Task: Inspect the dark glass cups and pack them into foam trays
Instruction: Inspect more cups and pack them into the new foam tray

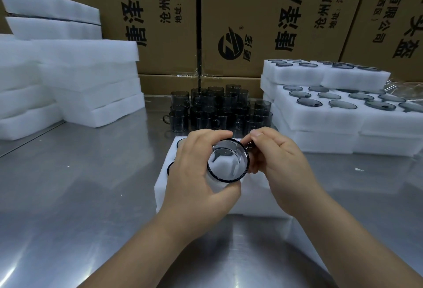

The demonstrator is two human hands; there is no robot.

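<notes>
A dark glass cup (229, 161) is held tilted with its mouth toward me, above a white foam tray (162, 184) lying on the steel table. My left hand (196, 173) grips the cup's body from the left, thumb under the rim. My right hand (279, 164) pinches the cup's handle side with thumb and forefinger. Two dark cup rims show in the tray's left pockets, partly hidden by my left hand. Behind the tray stands a cluster of several dark glass cups (219, 109).
Stacks of empty foam trays (91, 86) rise at the left. Filled foam trays (332, 113) holding several cups are stacked at the right. Cardboard boxes (251, 24) form a wall at the back. The steel table (80, 196) spreads out in front.
</notes>
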